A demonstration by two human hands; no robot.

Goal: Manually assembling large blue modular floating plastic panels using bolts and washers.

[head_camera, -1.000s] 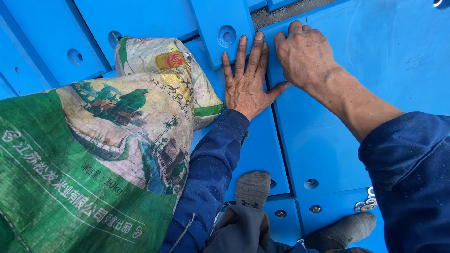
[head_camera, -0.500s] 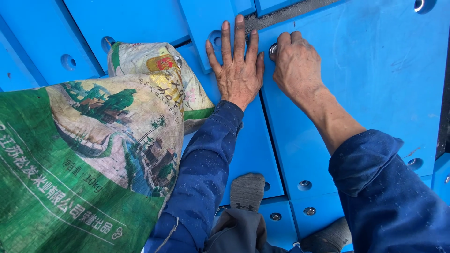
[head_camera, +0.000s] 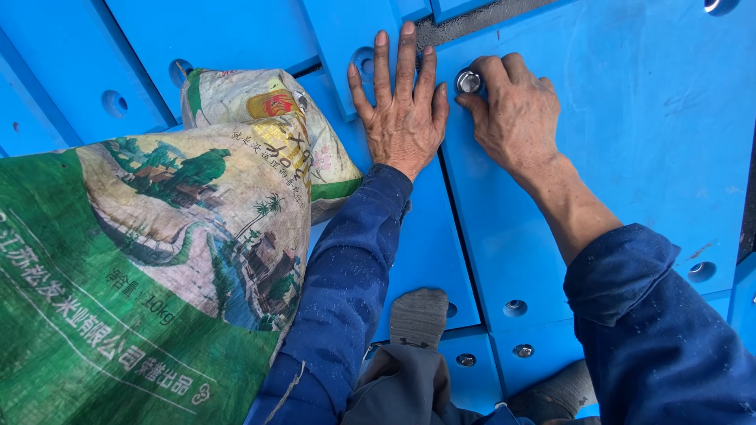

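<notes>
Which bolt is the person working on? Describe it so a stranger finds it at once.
Start at the large blue panel on the right. Near its upper left corner, the right hand pinches a shiny round metal bolt with thumb and forefinger. Unlike the bolts sunk in holes lower down, it stands proud of the surface between fingertips.

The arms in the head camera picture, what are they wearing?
Both arms wear dark blue work-jacket sleeves of coarse cloth with pale specks. The left sleeve reaches the wrist and has a loose thread hanging. The right sleeve is pushed up, leaving the forearm bare. The left hand and right hand wear no gloves.
</notes>
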